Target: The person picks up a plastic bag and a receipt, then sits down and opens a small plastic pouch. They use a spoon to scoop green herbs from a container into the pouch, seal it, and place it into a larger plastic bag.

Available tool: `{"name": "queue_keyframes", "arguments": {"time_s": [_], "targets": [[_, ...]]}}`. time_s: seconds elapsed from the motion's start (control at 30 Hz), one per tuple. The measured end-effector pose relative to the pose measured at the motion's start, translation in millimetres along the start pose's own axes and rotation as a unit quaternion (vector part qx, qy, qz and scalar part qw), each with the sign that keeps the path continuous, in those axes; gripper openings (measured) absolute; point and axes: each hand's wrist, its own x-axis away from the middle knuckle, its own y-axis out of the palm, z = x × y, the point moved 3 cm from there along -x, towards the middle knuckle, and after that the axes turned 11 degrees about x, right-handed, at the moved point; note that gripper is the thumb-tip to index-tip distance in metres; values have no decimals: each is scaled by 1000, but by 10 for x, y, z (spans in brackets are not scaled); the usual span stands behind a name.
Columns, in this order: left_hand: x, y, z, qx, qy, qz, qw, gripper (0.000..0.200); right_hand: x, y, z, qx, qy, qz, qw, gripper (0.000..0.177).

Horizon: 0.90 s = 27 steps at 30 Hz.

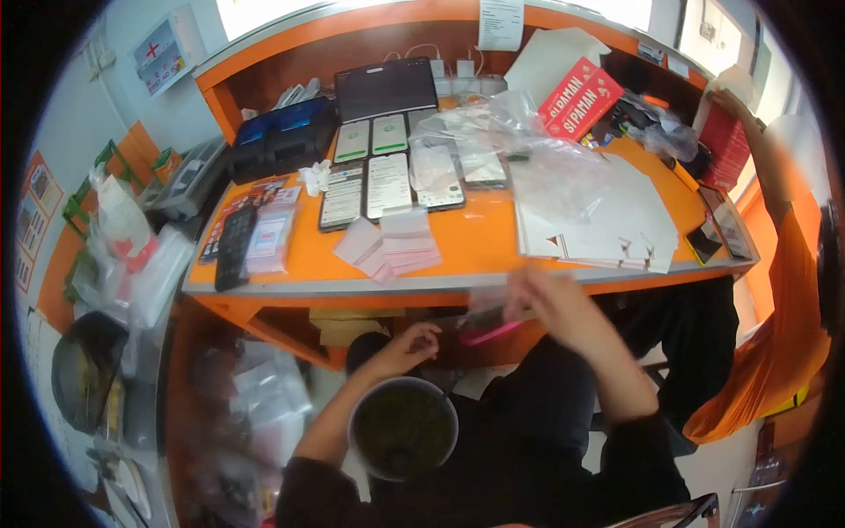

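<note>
My left hand [412, 348] hovers below the desk's front edge, its fingers loosely bent and apart, with nothing visible in them. Close under that forearm, a round pale bowl [353, 433] rests at my lap, filled with a dark green food and a spoon dipping into it. To the right, my right hand [547, 304] is blurred by motion in front of the desk edge. Its fingertips pinch together at a small clear plastic bag with a bright pink strip [493, 332], which hangs between my two hands.
The orange desk [488, 238] carries several phones [388, 185], a black tablet [385, 88], pink slips [409, 240], white paper sheets [607, 224] and crumpled clear plastic [563, 172]. A dark remote-like device [236, 246] lies left. At right, a person in an orange sleeve [783, 326] reaches toward a red box [725, 145].
</note>
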Motion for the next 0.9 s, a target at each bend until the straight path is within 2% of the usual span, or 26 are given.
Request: {"name": "queue_keyframes", "arguments": {"time_s": [0.03, 0.1, 0.17, 0.2, 0.23, 0.27, 0.3, 0.37, 0.4, 0.47, 0.53, 0.6, 0.63, 0.73, 0.9], "targets": [[-11, 33, 8, -7, -9, -26, 1000, 18, -191, -177, -76, 80, 33, 7, 996, 14], [-47, 70, 9, -32, -26, -46, 998, 17, -692, -403, 109, 164, -32, 84, 982, 16], [-68, 96, 28, -60, -40, -64, 995, 16, -1177, -651, 335, 275, -11, 111, 955, 24], [-54, 104, 35, -65, -48, -60, 995, 17, -1299, -698, 483, 277, -8, 115, 954, 24], [-34, 103, 44, -71, -55, -55, 994, 18, -1396, -723, 611, 312, -28, 133, 940, 32], [-9, 105, 68, -73, -53, -59, 994, 18, -1429, -751, 656, 347, -48, 151, 924, 41], [22, 99, 93, -77, -53, -57, 994, 18, -1357, -763, 571, 350, -47, 154, 923, 41], [76, 47, 73, -83, -51, -59, 994, 18, -1153, -762, 354, 497, 89, 60, 861, 57], [96, 14, 37, -85, -52, -56, 993, 18, -1122, -841, 317, 500, 93, 61, 859, 57], [115, -33, -35, -84, -54, -60, 993, 17, -1018, -1018, 348, 494, 153, -2, 856, 63], [127, -43, -69, -97, -80, -50, 991, 17, -929, -1327, 272, 522, 178, 84, 830, 60], [109, -2, -24, -85, -94, -60, 990, 15, -887, -1775, 508, 592, 18, 237, 770, 53], [92, 14, -13, -75, -105, -62, 990, 14, -820, -1969, 529, 604, -29, 284, 745, 52], [20, 38, -42, -86, -101, -75, 988, 14, -647, -2397, 408, 606, -76, 341, 715, 49], [-66, 90, -43, -104, -94, -100, 985, 17, -447, -2766, 352, 604, -84, 380, 695, 43]]}}
